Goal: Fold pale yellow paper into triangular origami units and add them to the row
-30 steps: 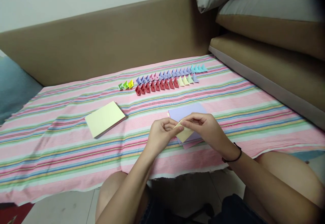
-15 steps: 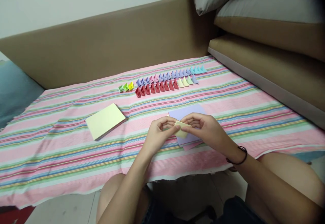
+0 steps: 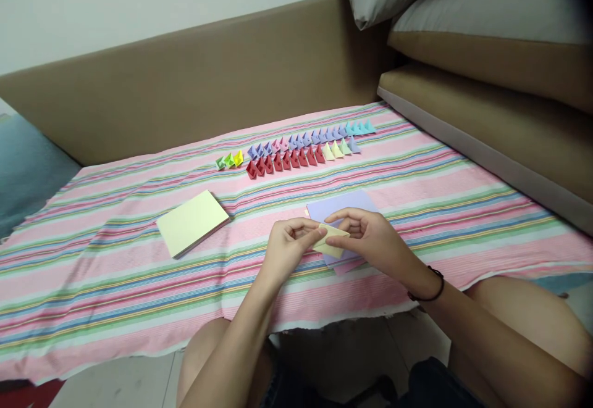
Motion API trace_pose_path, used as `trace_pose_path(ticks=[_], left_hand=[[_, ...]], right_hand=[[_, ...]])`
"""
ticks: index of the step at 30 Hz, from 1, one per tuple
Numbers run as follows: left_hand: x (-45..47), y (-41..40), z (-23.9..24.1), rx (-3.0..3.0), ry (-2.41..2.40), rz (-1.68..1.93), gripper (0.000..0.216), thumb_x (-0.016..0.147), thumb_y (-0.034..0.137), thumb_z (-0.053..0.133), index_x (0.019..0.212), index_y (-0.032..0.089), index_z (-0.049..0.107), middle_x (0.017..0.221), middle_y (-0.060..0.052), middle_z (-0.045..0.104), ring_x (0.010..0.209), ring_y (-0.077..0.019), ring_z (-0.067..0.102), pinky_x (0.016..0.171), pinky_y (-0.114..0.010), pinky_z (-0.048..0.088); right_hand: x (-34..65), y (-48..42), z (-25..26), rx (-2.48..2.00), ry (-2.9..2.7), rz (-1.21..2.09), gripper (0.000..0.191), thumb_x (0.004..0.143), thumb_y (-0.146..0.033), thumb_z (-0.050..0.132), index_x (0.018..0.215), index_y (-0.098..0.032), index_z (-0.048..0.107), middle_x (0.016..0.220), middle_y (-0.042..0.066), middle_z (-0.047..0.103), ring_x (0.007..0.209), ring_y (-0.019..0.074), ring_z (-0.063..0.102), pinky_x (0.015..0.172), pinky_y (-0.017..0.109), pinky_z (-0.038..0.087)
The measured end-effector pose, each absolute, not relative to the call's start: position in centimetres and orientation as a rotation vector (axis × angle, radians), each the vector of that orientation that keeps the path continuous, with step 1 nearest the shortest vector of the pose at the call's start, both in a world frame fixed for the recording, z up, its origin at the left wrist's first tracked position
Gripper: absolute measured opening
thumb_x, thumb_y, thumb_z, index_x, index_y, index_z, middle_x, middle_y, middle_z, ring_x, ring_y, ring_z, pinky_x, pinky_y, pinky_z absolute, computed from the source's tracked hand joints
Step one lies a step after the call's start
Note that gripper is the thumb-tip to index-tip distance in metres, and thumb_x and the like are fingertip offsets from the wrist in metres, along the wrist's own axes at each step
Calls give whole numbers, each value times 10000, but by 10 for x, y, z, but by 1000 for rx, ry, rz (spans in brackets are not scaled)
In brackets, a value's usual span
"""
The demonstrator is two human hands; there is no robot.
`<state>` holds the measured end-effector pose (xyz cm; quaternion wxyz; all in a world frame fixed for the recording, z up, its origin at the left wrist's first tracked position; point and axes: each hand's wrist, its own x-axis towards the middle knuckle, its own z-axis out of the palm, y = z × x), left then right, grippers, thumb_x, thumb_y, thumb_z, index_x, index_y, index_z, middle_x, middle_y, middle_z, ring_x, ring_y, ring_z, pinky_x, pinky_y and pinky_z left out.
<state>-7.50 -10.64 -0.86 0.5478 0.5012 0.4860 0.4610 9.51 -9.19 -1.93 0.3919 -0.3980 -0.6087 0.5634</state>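
Between my two hands is a small folded piece of pale yellow paper (image 3: 334, 243), held above coloured sheets. My left hand (image 3: 293, 242) pinches its left corner between thumb and fingers. On the other side my right hand (image 3: 365, 235), with a dark band at the wrist, has its thumb on the paper's lower right part and its fingers curled behind. Beneath lie lavender sheets (image 3: 354, 201), with a pink sheet (image 3: 351, 266) poking out toward me. Part of these sheets is hidden by my hands.
A stack of pale yellow paper (image 3: 192, 223) lies to the left on the striped cloth (image 3: 139, 284). Farther back stand rows of small folded paper boats (image 3: 296, 160) in several colours. Brown cushions (image 3: 482, 112) are piled at the right, before a brown backrest (image 3: 208, 81).
The folded paper has turned a little in my fingers, and more of its face shows. My right thumb has slid lower and rightward along it, while my left hand keeps its pinch.
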Motion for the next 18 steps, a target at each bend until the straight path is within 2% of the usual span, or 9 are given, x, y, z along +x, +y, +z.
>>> trace_pose_path(ticks=[4, 8, 18], left_hand=[[-79, -105, -6, 1173, 1157, 1102, 195, 642, 291, 745, 719, 117, 703, 622, -31, 661, 570, -120, 579, 561, -226, 451], [-82, -104, -6, 1166, 1149, 1102, 203, 632, 298, 752, 724, 122, 708, 642, -40, 678, 579, -132, 594, 581, -243, 460], [-79, -104, -7, 1094, 1138, 1118, 187, 634, 299, 750, 675, 128, 685, 627, -22, 650, 571, -112, 567, 577, -232, 444]], right_hand=[[99, -89, -16, -996, -1487, 1566, 374, 701, -326, 704, 1030, -179, 603, 737, 21, 709, 718, 188, 669, 692, 321, 531], [101, -88, -14, -946, -1454, 1649, 400, 735, -325, 668, 1103, -184, 603, 819, 39, 736, 795, 214, 685, 793, 401, 539], [103, -87, -7, -907, -1416, 1712, 408, 758, -334, 648, 1139, -192, 621, 822, 33, 738, 800, 208, 691, 783, 382, 547]])
